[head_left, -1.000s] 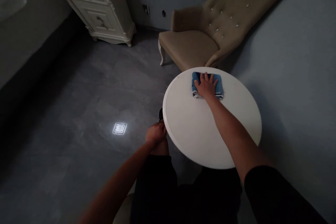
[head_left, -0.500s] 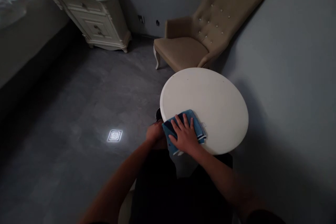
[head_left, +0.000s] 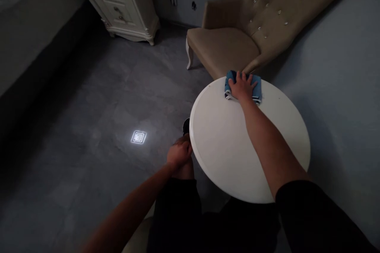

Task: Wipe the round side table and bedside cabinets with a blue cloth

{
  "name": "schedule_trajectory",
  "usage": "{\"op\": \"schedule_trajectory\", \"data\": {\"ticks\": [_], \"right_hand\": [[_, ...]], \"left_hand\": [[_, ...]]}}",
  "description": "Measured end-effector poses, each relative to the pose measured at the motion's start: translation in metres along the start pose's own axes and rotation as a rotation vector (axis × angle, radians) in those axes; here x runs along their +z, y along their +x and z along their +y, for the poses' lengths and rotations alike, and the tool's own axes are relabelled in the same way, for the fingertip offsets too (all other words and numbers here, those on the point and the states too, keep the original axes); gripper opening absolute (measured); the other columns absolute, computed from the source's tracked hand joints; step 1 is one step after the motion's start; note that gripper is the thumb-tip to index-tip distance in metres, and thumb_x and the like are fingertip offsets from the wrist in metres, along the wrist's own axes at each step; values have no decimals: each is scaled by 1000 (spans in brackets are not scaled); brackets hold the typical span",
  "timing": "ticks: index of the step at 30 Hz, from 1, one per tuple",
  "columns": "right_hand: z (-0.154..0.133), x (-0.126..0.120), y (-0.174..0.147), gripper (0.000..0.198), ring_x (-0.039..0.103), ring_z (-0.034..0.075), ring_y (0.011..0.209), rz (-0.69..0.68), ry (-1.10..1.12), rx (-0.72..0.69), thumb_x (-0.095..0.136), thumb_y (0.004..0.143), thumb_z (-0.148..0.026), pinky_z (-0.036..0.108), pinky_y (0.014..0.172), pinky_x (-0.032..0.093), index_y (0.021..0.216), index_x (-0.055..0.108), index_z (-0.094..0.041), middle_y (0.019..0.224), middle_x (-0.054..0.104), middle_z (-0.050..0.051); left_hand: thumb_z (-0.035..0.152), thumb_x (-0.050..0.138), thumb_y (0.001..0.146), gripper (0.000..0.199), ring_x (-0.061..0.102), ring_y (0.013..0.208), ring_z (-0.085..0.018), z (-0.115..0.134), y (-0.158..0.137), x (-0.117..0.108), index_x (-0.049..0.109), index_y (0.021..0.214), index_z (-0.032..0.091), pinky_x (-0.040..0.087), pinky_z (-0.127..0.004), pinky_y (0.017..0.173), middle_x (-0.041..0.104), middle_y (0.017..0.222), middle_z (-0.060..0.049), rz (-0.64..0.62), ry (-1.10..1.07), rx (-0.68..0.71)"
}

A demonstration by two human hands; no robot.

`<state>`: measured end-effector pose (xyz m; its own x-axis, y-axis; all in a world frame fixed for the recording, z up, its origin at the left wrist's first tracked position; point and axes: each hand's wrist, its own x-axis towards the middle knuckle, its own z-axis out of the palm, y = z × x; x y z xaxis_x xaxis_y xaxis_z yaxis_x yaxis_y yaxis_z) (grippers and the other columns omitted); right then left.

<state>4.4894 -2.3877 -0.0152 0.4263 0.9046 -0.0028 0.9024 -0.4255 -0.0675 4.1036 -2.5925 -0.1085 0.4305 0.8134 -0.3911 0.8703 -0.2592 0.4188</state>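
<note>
My right hand (head_left: pixel 242 87) lies with its fingers spread on a folded blue cloth (head_left: pixel 257 85) with dark patches and a white edge. It presses the cloth onto the far rim of a round white table (head_left: pixel 225 142), with the arm stretched across the tabletop. My left hand (head_left: pixel 179 154) is closed beside the table's left edge, just above my bare knee. Its fingertips reach towards the underside of the rim, and what they hold, if anything, is hidden.
A tan tufted armchair (head_left: pixel 222 45) stands directly behind the table, its arm close to the rim. A white bedside cabinet (head_left: pixel 118 12) is at the back left, next to a bed (head_left: pixel 38 27). The grey wall (head_left: pixel 350 99) runs along the right.
My right hand has slid the cloth from the table's near left side to its far edge. My left hand stays by the left rim. The view has shifted downward and closer.
</note>
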Motion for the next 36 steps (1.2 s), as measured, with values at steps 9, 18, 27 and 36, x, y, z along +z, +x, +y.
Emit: {"op": "schedule_trajectory", "data": {"ticks": [9, 18, 27, 36], "right_hand": [[-16, -12, -41, 79, 18, 57, 175, -32, 4, -87, 33, 122, -56, 90, 135, 12, 185, 33, -8, 193, 22, 26], [-56, -10, -312, 82, 18, 50, 180, -86, 6, -344, 40, 112, -64, 82, 142, 17, 187, 34, -32, 194, 26, 2], [-66, -2, -375, 82, 16, 46, 181, -127, 53, -396, 44, 109, -71, 81, 143, 20, 186, 32, -44, 192, 24, -8], [-63, -6, -106, 80, 20, 55, 176, -43, 33, -181, 38, 116, -62, 90, 136, 14, 184, 41, -21, 194, 29, 15]], "left_hand": [[41, 48, 118, 40, 79, 113, -27, -2, -2, -1, 83, 112, 22, 54, -34, 96, 85, 126, -12, 11, 7, -9], [45, 45, 119, 45, 82, 110, -26, 10, -23, 8, 84, 119, 23, 55, -32, 94, 86, 124, -15, 30, -10, -53], [40, 59, 114, 32, 80, 119, -27, 9, -28, 6, 82, 128, 23, 56, -32, 99, 84, 130, -15, -26, -45, 0], [40, 49, 117, 42, 77, 117, -28, -3, -12, 6, 84, 107, 22, 56, -37, 102, 83, 129, -14, 41, -64, -12]]}}
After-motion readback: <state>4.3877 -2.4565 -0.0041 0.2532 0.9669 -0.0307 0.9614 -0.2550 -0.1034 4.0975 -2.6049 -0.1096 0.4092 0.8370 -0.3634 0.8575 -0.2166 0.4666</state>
